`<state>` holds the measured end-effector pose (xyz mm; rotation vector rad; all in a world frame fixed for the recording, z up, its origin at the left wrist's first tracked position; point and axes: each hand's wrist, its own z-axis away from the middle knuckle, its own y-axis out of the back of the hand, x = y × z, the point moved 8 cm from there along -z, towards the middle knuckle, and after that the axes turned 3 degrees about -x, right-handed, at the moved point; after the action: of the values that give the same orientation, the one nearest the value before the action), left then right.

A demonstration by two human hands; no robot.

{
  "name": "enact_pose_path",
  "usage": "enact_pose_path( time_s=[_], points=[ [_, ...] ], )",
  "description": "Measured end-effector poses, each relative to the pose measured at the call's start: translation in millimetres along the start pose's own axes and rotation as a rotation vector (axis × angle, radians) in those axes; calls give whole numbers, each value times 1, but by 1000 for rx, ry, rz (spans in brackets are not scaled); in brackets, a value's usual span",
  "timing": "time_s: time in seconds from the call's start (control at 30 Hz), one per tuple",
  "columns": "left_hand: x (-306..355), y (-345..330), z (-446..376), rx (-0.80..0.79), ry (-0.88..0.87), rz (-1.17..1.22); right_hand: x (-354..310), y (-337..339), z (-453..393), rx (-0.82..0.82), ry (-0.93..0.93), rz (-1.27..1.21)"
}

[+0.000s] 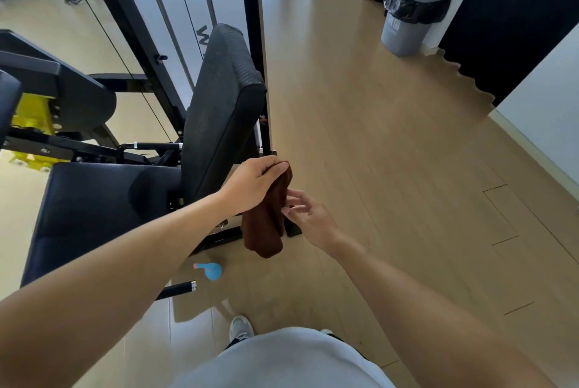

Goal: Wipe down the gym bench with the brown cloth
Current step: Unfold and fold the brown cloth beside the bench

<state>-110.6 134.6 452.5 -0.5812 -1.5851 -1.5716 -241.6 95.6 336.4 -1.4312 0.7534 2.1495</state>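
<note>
The brown cloth (265, 224) hangs bunched and limp in the air, pinched at its top by my left hand (255, 182). My right hand (308, 215) is just to the right of the cloth, fingers spread, with its fingertips touching the cloth's edge. The gym bench stands to the left: a black padded seat (103, 212) and an upright black backrest (224, 99). The cloth hangs off the bench's right side, beside the base of the backrest, not touching the pads.
A black machine frame (253, 43) rises behind the backrest. On the wooden floor lie a blue balloon (214, 270) and a black handle bar (178, 289). A grey lidded bin (413, 5) stands far right. My shoe (240, 326) is below.
</note>
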Motion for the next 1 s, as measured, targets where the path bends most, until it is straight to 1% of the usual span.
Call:
enact_pose_path(
  time_s=[0.17, 0.33, 0.43, 0.63, 0.73, 0.8, 0.87, 1.0],
  points=[
    [-10, 11, 12, 28, -1, -49, 3, -22, -7, -44, -23, 7],
    [-19, 26, 27, 44, -6, -101, 5, -29, -7, -27, -13, -46],
    [-25, 32, 33, 35, -1, -108, 8, -28, -11, -10, -32, -12],
    [-34, 36, 44, 2, 27, -131, -1, -55, -21, -132, -17, 88],
    [-31, 40, 47, -10, -4, -136, 3, -69, -29, -243, -35, 102],
    [-33, 51, 50, 44, -26, -130, 11, -75, -30, -296, -68, 112],
    [-39, 66, 53, 131, -31, -132, 16, -78, -27, -340, -73, 149],
    [-62, 88, 55, 243, 25, -153, 22, -73, -20, -357, -119, 207]
  ],
)
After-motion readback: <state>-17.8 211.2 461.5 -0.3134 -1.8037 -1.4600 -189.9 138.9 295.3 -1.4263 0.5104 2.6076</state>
